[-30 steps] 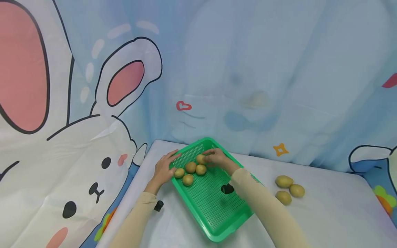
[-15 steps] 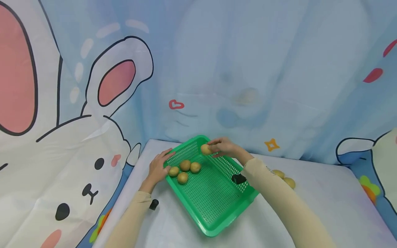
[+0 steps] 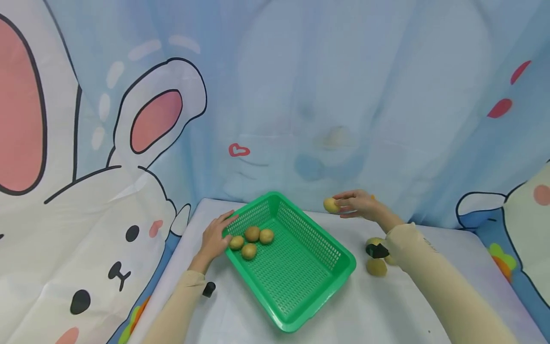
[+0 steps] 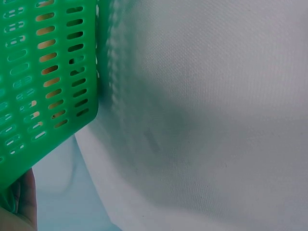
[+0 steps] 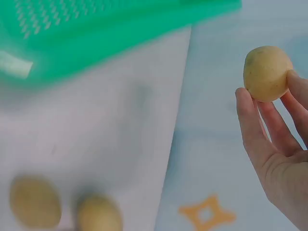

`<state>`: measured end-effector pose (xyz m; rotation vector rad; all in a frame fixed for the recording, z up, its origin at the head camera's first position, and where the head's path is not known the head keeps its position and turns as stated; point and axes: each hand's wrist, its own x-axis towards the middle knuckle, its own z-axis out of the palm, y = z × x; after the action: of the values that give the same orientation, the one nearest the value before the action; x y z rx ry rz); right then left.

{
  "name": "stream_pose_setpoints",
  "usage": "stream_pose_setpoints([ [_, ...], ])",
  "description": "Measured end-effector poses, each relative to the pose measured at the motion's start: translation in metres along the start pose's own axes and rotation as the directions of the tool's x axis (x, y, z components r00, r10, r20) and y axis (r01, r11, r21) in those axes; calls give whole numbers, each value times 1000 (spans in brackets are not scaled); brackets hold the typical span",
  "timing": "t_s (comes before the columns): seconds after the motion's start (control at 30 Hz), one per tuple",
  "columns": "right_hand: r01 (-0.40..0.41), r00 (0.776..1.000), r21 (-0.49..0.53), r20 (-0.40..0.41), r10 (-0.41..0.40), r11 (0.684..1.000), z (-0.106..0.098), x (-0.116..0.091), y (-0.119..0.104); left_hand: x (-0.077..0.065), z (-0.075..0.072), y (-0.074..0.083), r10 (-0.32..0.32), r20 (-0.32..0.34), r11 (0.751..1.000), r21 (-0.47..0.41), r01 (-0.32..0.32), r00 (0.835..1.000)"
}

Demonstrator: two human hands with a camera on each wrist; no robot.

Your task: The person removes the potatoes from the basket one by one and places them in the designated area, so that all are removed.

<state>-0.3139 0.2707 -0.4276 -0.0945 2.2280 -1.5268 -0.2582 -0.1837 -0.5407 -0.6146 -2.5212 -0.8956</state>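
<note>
My right hand (image 3: 358, 203) pinches a small yellow potato (image 3: 331, 205) between fingertips and thumb. It is raised past the far right side of the green plastic basket (image 3: 301, 306). In the right wrist view the potato (image 5: 267, 73) shows well above the palm. My left hand (image 3: 215, 236) grips the basket's left corner rim, thumb on the inner side. Only part of that hand (image 4: 24, 204) shows in the left wrist view, against the basket wall. Several potatoes (image 3: 249, 251) sit together inside the basket near my left thumb.
On the white-covered table (image 3: 335, 310), right of the basket, lie three more potatoes (image 3: 376, 267), partly covered by the right forearm and its black wrist camera (image 3: 376, 251). A cartoon-printed cloth (image 3: 275, 95) hangs behind the table's back edge.
My right hand has lifted one potato out of the basket and carried it right, over the rim. The left hand keeps its grip on the basket corner. The head view has turned slightly right.
</note>
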Motion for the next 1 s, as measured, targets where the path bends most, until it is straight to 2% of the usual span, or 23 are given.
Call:
stream_pose_setpoints([
  [0.17, -67, 996, -53, -70, 63, 996, -29, -23, 25, -1, 0, 1, 15, -17, 1000, -1, -15, 1000],
  [0.47, -157, 983, -50, -105, 151, 986, -61, -51, 80, 0, -2, -4, 0, -1, 1000, -24, 0, 1000],
  [0.77, -266, 949, 24, -172, 266, 964, -88, -82, 131, 0, 1, -1, 23, -25, 1000, -20, -23, 999],
  [0.9, -277, 937, 86, -195, 289, 957, -95, -91, 144, 1, 0, 0, 19, -27, 999, -28, -20, 999],
  [1.0, -265, 937, 121, -202, 285, 957, -99, -97, 152, 0, 0, 0, 19, -27, 1000, -23, -20, 999],
])
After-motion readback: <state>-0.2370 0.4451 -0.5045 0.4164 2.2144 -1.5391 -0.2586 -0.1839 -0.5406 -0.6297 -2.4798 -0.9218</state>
